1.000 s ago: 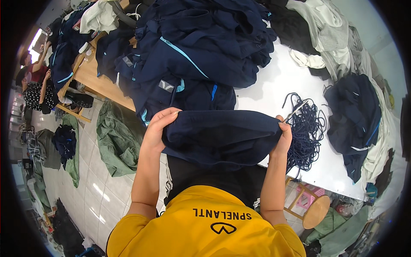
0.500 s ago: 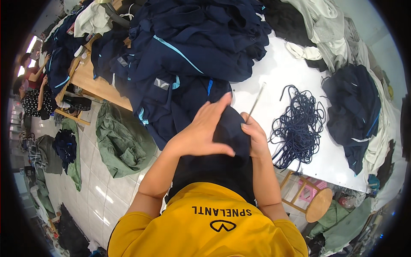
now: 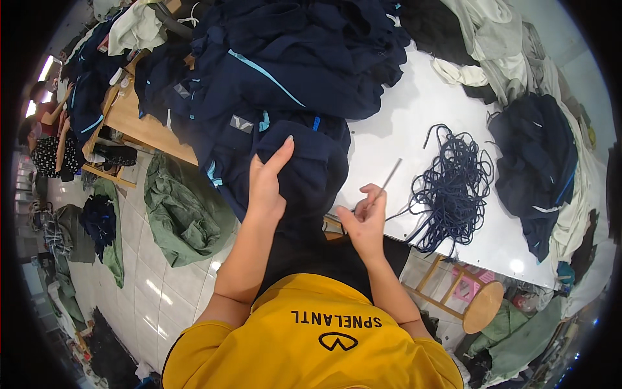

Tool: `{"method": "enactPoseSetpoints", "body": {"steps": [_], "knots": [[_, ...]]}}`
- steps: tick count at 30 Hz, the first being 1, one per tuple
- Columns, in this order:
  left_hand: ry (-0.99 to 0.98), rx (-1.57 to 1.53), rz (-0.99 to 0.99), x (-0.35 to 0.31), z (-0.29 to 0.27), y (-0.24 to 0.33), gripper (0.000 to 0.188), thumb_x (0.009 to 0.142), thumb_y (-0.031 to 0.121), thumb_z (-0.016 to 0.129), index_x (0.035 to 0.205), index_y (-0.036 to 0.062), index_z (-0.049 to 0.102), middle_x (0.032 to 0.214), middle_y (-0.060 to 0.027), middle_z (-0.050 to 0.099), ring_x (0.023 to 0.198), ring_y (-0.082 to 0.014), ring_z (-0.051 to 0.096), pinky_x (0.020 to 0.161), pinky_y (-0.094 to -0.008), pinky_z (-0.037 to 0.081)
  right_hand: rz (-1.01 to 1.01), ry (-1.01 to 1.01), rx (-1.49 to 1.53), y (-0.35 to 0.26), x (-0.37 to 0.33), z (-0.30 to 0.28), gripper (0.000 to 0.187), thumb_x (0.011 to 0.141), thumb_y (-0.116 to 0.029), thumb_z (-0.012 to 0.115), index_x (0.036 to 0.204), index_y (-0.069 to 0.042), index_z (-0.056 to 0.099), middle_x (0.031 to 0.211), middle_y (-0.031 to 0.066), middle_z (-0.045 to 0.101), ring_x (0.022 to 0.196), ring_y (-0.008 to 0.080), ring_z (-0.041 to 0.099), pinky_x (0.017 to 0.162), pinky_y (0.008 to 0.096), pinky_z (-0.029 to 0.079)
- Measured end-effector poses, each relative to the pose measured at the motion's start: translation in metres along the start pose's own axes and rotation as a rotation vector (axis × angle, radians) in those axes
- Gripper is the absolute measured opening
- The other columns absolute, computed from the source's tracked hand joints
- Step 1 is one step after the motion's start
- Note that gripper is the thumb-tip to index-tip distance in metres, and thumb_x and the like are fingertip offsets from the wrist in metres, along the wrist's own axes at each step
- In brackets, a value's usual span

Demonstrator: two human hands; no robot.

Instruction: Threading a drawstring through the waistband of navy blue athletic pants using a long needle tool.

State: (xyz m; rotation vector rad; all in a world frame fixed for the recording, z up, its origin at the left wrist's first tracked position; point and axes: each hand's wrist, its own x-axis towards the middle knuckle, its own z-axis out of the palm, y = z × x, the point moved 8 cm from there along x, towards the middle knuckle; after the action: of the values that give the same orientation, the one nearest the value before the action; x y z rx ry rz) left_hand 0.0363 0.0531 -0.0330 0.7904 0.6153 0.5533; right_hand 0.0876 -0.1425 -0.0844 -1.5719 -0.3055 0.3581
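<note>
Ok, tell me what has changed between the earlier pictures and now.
The navy garment, earlier stretched wide, has shifted left. The left grip, open half a second ago, has closed on it; the right grip has let go of it but still holds the thin metal rod. The tangled navy cord, wooden stool and garment pile stayed put.
</note>
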Motion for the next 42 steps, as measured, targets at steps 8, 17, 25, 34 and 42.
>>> {"method": "enactPoseSetpoints", "body": {"steps": [8,17,25,34,42], "knots": [[-0.057,-0.386,-0.171,-0.01,-0.006,0.012,0.029,0.092,0.023,0.056,0.11,0.0014,0.062,0.109,-0.0122,0.066,0.101,-0.0265,0.063,0.092,-0.0398,0.049,0.188,-0.153,0.025,0.018,0.01,0.019,0.027,0.072,0.009,0.049,0.088,-0.007,0.036,0.084,0.0028,0.041,0.06,0.0085,0.038,0.055,0.0221,0.036],[-0.141,-0.182,0.109,-0.018,-0.051,0.043,0.039,0.088,0.012,0.057,0.123,-0.003,0.052,0.113,-0.0145,0.063,0.099,-0.0261,0.064,0.091,-0.0383,0.05,0.487,-0.199,0.694,-0.004,0.025,-0.007,0.021,0.065,0.004,0.038,0.075,-0.015,0.038,0.062,-0.0057,0.038,0.048,0.004,0.029,0.043,0.019,0.02],[-0.367,1.499,0.248,-0.029,-0.037,0.041,0.069,0.071,0.018,0.077,0.132,0.0081,0.047,0.115,-0.0243,0.06,0.109,-0.0388,0.058,0.091,-0.0365,0.046,0.298,-0.279,0.541,-0.026,0.047,-0.031,0.018,0.066,0.003,0.038,0.075,-0.013,0.035,0.065,-0.0018,0.044,0.054,0.0047,0.031,0.046,0.02,0.021],[-1.232,1.339,0.074,-0.051,0.033,-0.023,0.059,0.067,0.029,0.08,0.116,0.0031,0.059,0.125,-0.0181,0.056,0.119,-0.0343,0.051,0.098,-0.0421,0.04,0.282,-0.359,0.38,-0.043,0.035,-0.029,0.016,0.07,0.003,0.039,0.08,-0.01,0.037,0.073,0.0011,0.05,0.063,0.0064,0.037,0.057,0.02,0.031],[-1.135,0.807,0.204,-0.045,0.04,-0.026,0.02,0.079,0.008,0.073,0.091,0.0026,0.058,0.087,-0.0036,0.06,0.077,-0.013,0.055,0.07,-0.0232,0.043,0.281,-0.263,0.196,-0.028,0.034,-0.041,0.016,0.072,0.002,0.038,0.082,-0.01,0.038,0.076,0.0001,0.049,0.064,0.0051,0.036,0.054,0.0199,0.028]]}}
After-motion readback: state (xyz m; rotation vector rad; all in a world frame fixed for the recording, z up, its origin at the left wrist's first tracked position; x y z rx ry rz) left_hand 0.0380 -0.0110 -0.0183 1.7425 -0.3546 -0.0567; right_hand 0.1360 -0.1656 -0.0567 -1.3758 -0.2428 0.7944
